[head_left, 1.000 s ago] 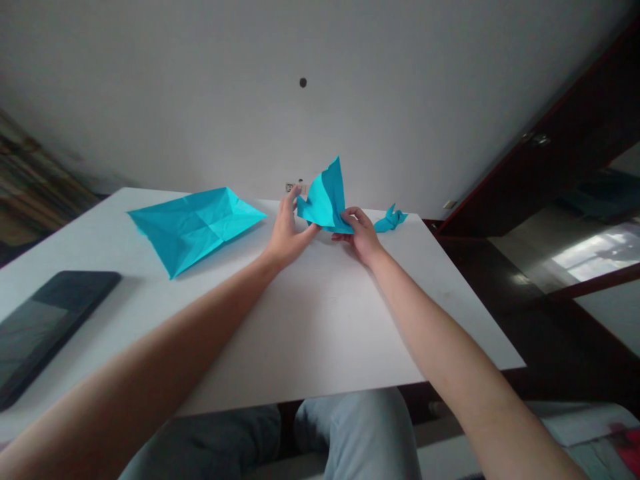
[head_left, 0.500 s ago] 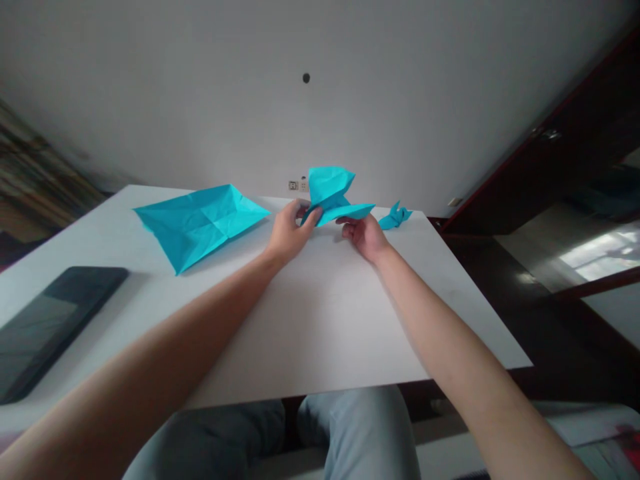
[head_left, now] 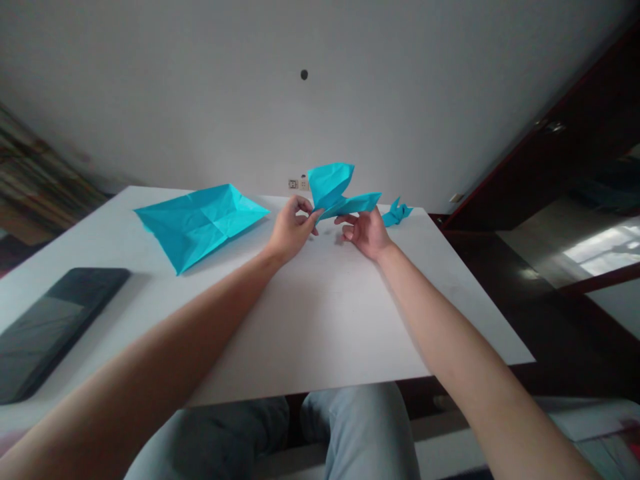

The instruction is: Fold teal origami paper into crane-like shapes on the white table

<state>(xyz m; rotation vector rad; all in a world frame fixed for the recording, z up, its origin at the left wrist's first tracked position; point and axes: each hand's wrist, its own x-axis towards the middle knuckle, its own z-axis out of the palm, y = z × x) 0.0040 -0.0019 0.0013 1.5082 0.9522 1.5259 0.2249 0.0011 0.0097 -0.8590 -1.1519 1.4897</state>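
A piece of folded turquoise paper [head_left: 331,183] is held up above the far part of the table, one flap standing and another reaching to the right. My left hand [head_left: 291,230] pinches its lower left corner between thumb and fingers. Under the right flap is my right hand [head_left: 367,233], its fingers curled and touching the paper from below; the flap partly covers the thumb. Just beyond that hand lies a small folded turquoise paper figure [head_left: 398,213] with pointed tips. To the left, a creased turquoise sheet [head_left: 205,223] rests partly opened out.
The white table [head_left: 320,333] ends at a wall with sockets [head_left: 299,184]. A dark phone or tablet [head_left: 60,327] lies at the near left. Below the front edge are my legs [head_left: 370,427]. A dark door [head_left: 560,127] stands to the right.
The right flap of the held paper has tilted upward, and the fold between both flaps looks different. My right hand has turned slightly with it; my left keeps its pinch.
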